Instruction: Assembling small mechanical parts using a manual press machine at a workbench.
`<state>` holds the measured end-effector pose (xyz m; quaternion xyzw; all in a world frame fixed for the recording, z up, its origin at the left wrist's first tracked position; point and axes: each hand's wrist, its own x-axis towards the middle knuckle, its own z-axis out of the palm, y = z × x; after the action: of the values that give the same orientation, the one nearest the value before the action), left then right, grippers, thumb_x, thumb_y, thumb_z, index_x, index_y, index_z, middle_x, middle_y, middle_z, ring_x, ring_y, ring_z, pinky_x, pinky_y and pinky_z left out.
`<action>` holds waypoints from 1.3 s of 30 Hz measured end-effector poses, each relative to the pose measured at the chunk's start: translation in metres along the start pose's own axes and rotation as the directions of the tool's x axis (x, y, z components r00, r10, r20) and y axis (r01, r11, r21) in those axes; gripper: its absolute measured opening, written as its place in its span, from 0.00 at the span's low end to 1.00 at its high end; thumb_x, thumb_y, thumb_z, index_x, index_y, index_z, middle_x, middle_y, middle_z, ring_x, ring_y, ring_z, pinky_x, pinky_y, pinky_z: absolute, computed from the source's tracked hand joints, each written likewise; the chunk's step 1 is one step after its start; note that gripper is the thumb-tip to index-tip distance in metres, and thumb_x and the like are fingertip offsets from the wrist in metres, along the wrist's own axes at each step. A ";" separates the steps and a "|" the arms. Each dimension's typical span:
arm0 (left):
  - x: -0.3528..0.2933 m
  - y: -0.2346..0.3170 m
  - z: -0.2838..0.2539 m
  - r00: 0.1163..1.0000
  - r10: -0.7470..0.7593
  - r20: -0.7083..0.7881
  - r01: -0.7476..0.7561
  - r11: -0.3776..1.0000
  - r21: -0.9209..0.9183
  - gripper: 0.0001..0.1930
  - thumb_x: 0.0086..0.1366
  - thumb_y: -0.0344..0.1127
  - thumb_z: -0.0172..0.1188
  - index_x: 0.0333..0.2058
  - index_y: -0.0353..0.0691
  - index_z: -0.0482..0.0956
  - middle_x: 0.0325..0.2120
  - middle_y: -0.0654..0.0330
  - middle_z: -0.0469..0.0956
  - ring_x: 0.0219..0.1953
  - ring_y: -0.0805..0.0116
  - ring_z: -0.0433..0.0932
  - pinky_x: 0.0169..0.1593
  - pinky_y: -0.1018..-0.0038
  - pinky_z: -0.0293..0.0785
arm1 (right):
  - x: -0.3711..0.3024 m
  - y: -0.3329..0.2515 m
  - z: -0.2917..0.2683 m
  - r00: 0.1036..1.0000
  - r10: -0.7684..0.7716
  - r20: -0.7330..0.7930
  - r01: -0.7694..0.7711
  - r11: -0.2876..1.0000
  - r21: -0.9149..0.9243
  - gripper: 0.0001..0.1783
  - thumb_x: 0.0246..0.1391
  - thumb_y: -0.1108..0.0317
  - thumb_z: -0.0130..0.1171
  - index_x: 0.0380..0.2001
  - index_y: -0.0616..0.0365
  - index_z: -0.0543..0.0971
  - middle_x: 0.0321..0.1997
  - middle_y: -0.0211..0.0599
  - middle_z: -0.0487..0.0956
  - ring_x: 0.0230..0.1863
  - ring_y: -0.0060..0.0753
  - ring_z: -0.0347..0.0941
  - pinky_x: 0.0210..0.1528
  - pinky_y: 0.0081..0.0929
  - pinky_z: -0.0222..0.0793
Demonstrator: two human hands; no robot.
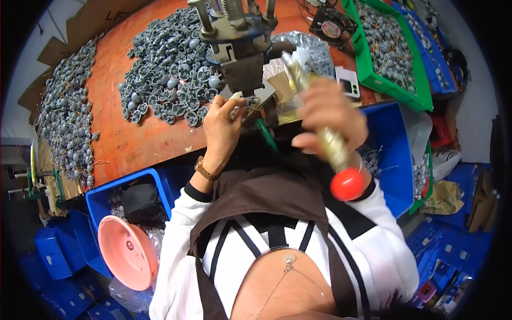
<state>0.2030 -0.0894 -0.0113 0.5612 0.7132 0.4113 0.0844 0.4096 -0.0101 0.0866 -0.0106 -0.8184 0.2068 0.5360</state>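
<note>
Ideally clear of the press head, left hand pinches a small part; right hand clasps the red-knobbed lever.

Left fingers pinched together, right fingers curled, blurred

The right hand is blurring — a piece at the left hand is looking too tiny to tell — the upper edge is cropping the press.
</note>
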 end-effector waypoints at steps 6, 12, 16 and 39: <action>0.019 -0.025 -0.046 0.991 0.128 -0.044 -0.127 0.992 0.016 0.14 0.58 0.29 0.63 0.44 0.39 0.80 0.32 0.58 0.80 0.30 0.71 0.76 0.33 0.76 0.72 | 0.000 0.032 0.020 0.765 0.614 -0.195 -0.640 0.757 -0.133 0.07 0.52 0.73 0.61 0.34 0.63 0.76 0.28 0.32 0.78 0.31 0.22 0.73 0.34 0.20 0.68; 0.096 -0.102 -0.060 0.987 0.081 -0.137 -0.031 0.941 0.336 0.15 0.58 0.38 0.64 0.42 0.36 0.80 0.32 0.51 0.81 0.33 0.60 0.80 0.37 0.70 0.74 | -0.069 0.039 0.082 0.579 0.801 0.149 -0.813 0.581 0.033 0.08 0.50 0.71 0.65 0.31 0.62 0.77 0.22 0.26 0.75 0.24 0.14 0.68 0.27 0.18 0.65; 0.130 -0.130 -0.032 0.993 0.099 -0.066 -0.039 0.796 0.604 0.20 0.53 0.50 0.66 0.28 0.36 0.79 0.28 0.49 0.78 0.33 0.47 0.77 0.37 0.57 0.72 | -0.064 0.016 0.041 0.512 0.853 0.096 -0.837 0.471 0.279 0.06 0.50 0.73 0.64 0.29 0.62 0.77 0.25 0.24 0.76 0.26 0.11 0.68 0.28 0.13 0.63; 0.116 -0.163 -0.045 0.984 -0.122 -0.130 0.103 0.984 -0.145 0.15 0.57 0.22 0.58 0.45 0.30 0.76 0.39 0.57 0.80 0.40 0.71 0.78 0.46 0.76 0.72 | -0.101 0.272 -0.256 0.594 0.673 -0.440 -0.534 -0.080 -0.842 0.11 0.52 0.66 0.54 0.36 0.51 0.83 0.40 0.45 0.81 0.43 0.50 0.77 0.45 0.43 0.73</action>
<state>0.0163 -0.0157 -0.0533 0.4827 0.7181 0.4920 0.0963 0.6229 0.2980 -0.0094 -0.6730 -0.7010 -0.0979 0.2146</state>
